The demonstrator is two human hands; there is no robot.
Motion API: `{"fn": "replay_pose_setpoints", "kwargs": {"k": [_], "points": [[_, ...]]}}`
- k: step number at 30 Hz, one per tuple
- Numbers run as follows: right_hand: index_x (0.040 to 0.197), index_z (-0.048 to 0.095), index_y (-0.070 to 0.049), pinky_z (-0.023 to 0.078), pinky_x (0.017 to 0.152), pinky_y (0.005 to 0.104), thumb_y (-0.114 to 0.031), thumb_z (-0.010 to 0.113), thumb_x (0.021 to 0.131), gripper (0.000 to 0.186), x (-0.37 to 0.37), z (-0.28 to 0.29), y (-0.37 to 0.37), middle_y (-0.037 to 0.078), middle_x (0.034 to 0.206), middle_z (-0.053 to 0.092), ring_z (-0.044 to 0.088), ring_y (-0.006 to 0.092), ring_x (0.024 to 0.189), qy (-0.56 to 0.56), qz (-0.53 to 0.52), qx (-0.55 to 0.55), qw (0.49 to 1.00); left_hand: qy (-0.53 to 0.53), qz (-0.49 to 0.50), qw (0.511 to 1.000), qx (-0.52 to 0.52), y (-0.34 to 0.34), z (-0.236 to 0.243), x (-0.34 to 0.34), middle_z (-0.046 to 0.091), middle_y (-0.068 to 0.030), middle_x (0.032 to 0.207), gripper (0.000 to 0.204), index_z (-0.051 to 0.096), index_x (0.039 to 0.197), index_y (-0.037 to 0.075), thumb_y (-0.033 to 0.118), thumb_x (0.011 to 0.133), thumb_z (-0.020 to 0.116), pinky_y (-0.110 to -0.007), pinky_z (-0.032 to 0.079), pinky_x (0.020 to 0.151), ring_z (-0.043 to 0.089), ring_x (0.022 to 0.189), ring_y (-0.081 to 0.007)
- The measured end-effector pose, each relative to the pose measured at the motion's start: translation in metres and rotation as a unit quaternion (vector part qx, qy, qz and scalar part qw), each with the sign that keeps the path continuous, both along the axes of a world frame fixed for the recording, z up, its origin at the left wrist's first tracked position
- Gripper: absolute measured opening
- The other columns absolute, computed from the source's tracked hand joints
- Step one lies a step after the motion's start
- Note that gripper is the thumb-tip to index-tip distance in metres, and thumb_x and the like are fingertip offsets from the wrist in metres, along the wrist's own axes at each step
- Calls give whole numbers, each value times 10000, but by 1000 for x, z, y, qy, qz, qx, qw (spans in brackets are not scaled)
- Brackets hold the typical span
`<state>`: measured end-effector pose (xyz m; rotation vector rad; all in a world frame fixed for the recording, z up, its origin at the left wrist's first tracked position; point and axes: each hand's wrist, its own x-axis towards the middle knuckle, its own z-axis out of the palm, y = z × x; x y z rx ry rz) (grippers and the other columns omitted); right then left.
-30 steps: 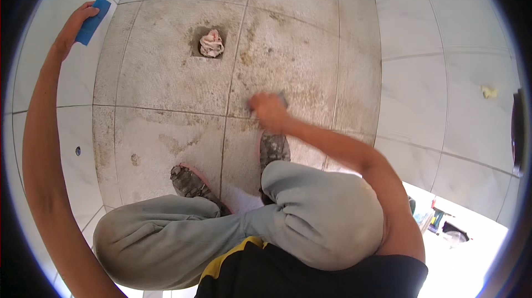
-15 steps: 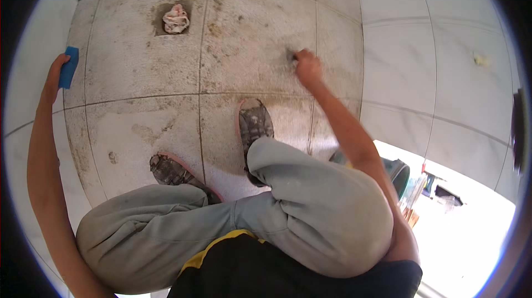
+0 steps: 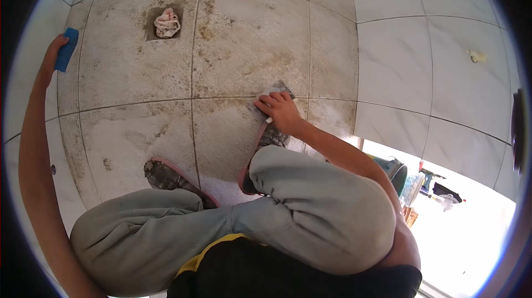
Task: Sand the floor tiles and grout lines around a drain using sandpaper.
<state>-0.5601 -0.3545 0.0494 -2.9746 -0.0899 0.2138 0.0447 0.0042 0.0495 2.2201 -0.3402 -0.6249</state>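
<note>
My left hand [image 3: 53,57] is stretched out at the far left, beside the base of the wall. Its fingers are closed around a blue sponge-like block [image 3: 66,50]. In front of my right shoe [image 3: 272,137], my right hand [image 3: 284,114] presses down on a flat grey scraper [image 3: 282,87], which lies against the tiled floor [image 3: 233,143] near a grout line. The fingers spread over the scraper's plate, and a small pale end shows below them. The rest of its grip is hidden under the palm.
A crumpled whitish-pink wad [image 3: 167,23] fills a square hole in the floor. Brown stains mark the tiles. White tiled walls rise on both sides, the right one [image 3: 393,71] with a pale yellow smear. At lower right, a dark green bucket [image 3: 396,173] and tools stand by a bright opening.
My right hand has swept the scraper back towards me and left, from the right-hand part of the tile to near my right shoe. The left hand still grips the blue block.
</note>
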Motion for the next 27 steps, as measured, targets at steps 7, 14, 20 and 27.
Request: {"fn": "replay_pose_setpoints", "kwargs": {"k": [7,14,20,27], "points": [[1237,618,-132,389,915,445,-92,588,779,461,91,-12,-10,54,1169,611,554,261,1069,-30,-30,-25,999,-41,21,999,-16,29,49,-11,566,-71,1301,689,540,1357,67,553,871,586,-290,347,1042,513,1193,-184],[1173,647,-95,431,875,446,-80,573,789,391,126,-14,0,84,1053,643,591,279,1034,-38,-54,-41,997,-123,10,990,69,65,33,26,569,-79,1330,676,545,1373,139,589,869,573,-311,364,1062,542,1186,-187],[1023,641,-98,453,802,462,-95,557,810,229,109,-35,50,100,1011,619,590,301,970,-53,103,-18,993,-39,-15,999,-10,58,76,31,589,-144,1328,605,574,1351,92,513,919,544,-352,379,1055,562,1177,-252],[1032,638,-80,503,715,452,-114,535,830,229,150,-19,60,106,930,621,611,307,930,16,-18,-60,998,-45,-40,986,156,41,118,-34,625,-177,1256,545,605,1297,-16,400,957,515,-383,419,1000,574,1127,-282]]}}
